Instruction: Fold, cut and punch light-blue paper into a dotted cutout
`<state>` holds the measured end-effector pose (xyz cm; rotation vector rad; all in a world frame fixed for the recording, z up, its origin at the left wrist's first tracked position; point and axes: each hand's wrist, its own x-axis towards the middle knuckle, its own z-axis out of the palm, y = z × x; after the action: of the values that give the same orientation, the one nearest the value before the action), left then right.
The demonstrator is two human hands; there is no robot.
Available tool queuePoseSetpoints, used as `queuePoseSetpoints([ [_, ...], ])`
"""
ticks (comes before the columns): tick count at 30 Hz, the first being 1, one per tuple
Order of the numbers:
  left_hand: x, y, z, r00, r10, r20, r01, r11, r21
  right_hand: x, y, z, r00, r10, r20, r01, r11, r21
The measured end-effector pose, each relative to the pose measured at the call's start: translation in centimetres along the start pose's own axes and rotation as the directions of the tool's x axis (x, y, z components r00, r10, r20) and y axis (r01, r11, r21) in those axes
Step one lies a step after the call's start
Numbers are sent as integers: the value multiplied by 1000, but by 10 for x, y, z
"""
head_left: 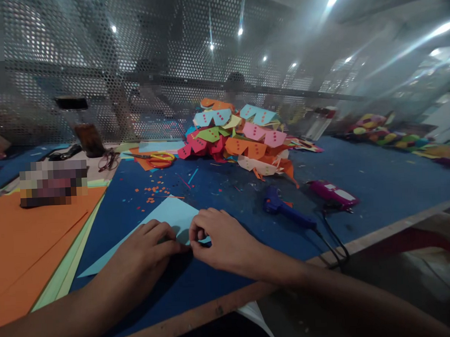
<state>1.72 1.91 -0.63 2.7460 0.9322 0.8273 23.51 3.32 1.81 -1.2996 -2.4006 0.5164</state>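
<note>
A light blue paper sheet (167, 213) lies on the dark blue table top (378, 181) right in front of me. My left hand (144, 251) rests on the sheet's near edge, fingers curled and pressing it down. My right hand (218, 238) meets it at the same edge, thumb and fingers pinched on the paper's corner. Both hands touch each other at the fingertips.
A heap of folded coloured paper shapes (242, 138) sits behind. Orange-handled scissors (159, 159) lie at its left. A blue glue gun (286, 213) and a magenta tool (332, 193) lie to the right with cords. Orange and green sheets (34, 236) are stacked left. A perforated metal screen (149, 67) backs the table.
</note>
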Motion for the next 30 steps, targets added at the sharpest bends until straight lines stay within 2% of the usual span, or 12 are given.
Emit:
queuePoseSetpoints([
  [7,1,0,0,999,26,-27,-25,999,27,-6,9,-1,999,13,-39,-14,1000,-21],
  [18,-6,-4,6,999,-8,-31,8,1000,-18,-20,24,-19,994,98,-43,-100,995,-26],
  [30,-3,-4,2,999,16,-49,-17,1000,-15,-33,38,-33,984,170,-53,-172,985,-31],
])
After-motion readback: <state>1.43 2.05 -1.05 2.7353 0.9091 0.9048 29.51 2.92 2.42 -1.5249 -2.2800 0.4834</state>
